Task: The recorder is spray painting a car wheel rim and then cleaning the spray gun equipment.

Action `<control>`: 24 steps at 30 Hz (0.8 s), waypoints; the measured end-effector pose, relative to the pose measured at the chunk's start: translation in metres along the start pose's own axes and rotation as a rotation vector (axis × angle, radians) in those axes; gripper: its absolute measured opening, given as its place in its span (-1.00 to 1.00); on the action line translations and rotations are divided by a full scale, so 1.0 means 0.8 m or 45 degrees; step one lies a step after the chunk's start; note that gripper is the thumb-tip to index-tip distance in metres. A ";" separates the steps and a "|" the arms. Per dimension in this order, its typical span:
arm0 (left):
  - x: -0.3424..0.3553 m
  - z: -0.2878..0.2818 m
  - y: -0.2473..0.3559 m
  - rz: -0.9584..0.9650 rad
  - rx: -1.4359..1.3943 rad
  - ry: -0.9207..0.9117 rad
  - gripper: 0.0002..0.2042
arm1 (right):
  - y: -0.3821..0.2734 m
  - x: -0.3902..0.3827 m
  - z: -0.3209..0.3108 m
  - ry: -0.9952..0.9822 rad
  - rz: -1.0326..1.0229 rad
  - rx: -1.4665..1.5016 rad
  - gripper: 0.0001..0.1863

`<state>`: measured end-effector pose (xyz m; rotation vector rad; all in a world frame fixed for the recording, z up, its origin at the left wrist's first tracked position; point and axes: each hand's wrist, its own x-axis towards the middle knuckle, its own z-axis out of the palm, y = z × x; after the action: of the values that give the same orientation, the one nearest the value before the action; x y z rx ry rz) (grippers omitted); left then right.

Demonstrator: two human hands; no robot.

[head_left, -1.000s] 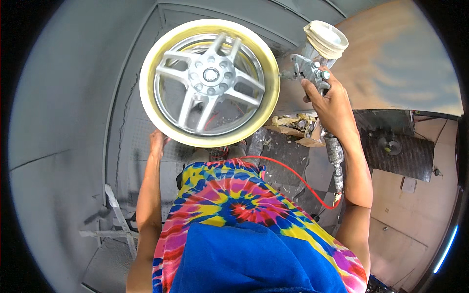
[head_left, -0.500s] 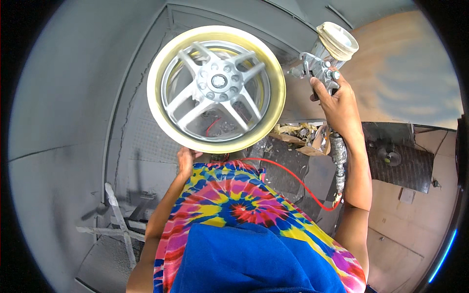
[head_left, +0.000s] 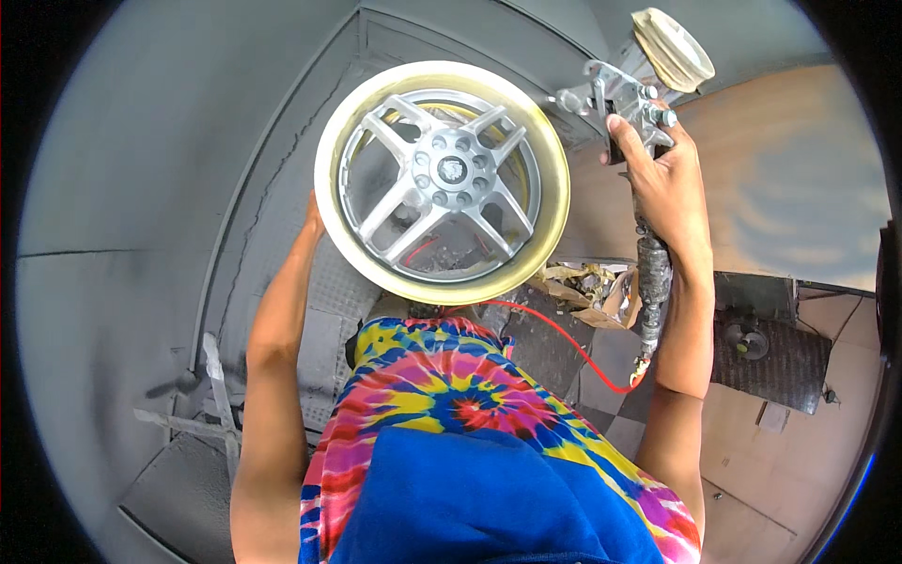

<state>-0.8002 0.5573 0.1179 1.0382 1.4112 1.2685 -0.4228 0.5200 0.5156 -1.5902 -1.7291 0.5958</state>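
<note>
A silver spoked car wheel (head_left: 452, 169) faces me, its wide rim (head_left: 331, 179) covered in pale yellow. My right hand (head_left: 669, 179) grips a metal spray gun (head_left: 628, 108) to the right of the wheel, its nozzle pointing left toward the upper right part of the rim, a short way off. On top of the gun sits a cup (head_left: 691, 52) with a cream-coloured wrapping. My left hand (head_left: 315, 214) is at the wheel's left edge, and its fingers are hidden behind the rim. What holds the wheel up is out of sight.
A red hose (head_left: 564, 343) runs from the gun's crusted handle fitting across in front of me. Beyond it stands a cardboard box (head_left: 615, 305) of crumpled scraps. A grey-coated cross-shaped stand (head_left: 221, 395) is at lower left, and a dark panel with a fan (head_left: 747, 340) at right.
My left hand has moved from the wheel's bottom edge up to its left side. The spray gun has risen slightly to the upper right. The wheel's spokes are turned a little and look sharper.
</note>
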 end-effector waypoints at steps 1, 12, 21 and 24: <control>0.010 -0.002 -0.001 -0.012 -0.008 -0.021 -0.76 | -0.008 0.002 0.003 -0.008 -0.047 0.038 -0.74; -0.008 -0.015 -0.038 -0.113 -0.022 -0.053 -0.77 | -0.049 -0.029 0.043 -0.371 -0.172 0.416 -0.79; -0.102 0.027 -0.030 -0.245 0.204 0.142 -0.76 | -0.035 -0.029 0.053 -0.311 -0.181 0.432 -0.71; -0.127 0.043 -0.025 -0.282 0.046 0.149 -0.75 | -0.021 -0.030 0.053 -0.307 -0.055 0.324 -0.65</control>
<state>-0.7461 0.4631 0.1080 0.8158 1.5961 1.1603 -0.4657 0.4993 0.4962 -1.3437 -1.7723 0.9779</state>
